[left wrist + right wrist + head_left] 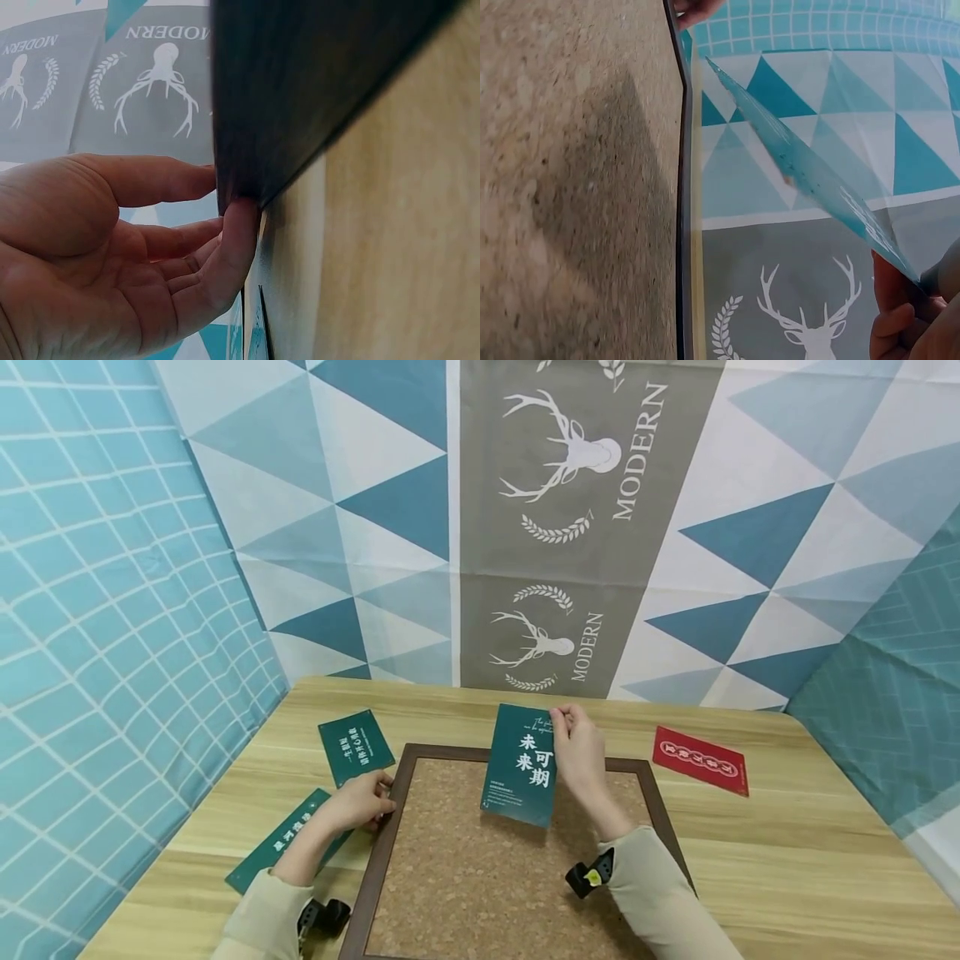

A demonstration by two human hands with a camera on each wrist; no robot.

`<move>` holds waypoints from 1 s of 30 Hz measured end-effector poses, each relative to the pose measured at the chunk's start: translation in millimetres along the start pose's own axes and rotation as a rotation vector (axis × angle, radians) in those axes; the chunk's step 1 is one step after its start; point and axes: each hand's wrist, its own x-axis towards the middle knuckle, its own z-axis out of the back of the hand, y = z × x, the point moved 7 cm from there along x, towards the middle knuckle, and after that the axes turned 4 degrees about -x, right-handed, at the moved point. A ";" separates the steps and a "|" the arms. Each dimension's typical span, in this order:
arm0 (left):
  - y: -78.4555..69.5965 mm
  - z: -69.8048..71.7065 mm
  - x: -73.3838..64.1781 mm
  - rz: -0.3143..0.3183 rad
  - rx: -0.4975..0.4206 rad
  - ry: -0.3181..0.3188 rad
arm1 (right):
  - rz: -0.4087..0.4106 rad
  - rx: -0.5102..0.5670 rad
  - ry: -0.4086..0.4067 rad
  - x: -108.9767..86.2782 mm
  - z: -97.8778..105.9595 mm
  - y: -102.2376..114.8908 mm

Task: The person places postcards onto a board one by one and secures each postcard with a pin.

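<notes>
In the head view my right hand (581,752) pinches the upper right corner of a dark green card (517,764) with white Chinese characters. The card is tilted above the framed cork board (465,868), apart from it, and casts a shadow on the cork. In the right wrist view the card (802,169) appears nearly edge-on, its corner between thumb and fingers. My left hand (356,802) holds the board's left edge near the upper left corner. Seen from the left wrist, curled fingers and thumb (165,180) meet the dark frame (292,82).
Two other green cards lie left of the board, one farther back (354,745) and one nearer (277,843), partly under my left forearm. A red card (700,760) lies to the right on the wooden table (795,852). Patterned cloth (390,527) hangs behind.
</notes>
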 end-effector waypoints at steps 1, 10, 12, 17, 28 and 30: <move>0.2 -0.2 0.7 0.001 0.001 -0.001 | 0.003 0.002 -0.002 -0.1 -0.8 0.5; -1.4 -0.4 -0.3 -0.001 -0.004 0.002 | 0.006 0.020 0.043 -1.8 -13.9 4.6; -2.2 -0.2 -0.8 -0.002 -0.006 -0.001 | -0.004 0.022 0.069 -2.9 -18.6 5.0; -2.5 -0.4 -1.2 0.000 -0.001 -0.004 | -0.021 0.016 0.112 -4.2 -29.9 6.8; -1.9 -0.4 -0.6 -0.005 0.003 -0.007 | -0.021 0.009 0.124 -3.6 -47.2 9.4; -2.0 -0.4 -1.1 -0.004 0.001 -0.008 | -0.017 0.008 0.123 -3.9 -49.8 10.4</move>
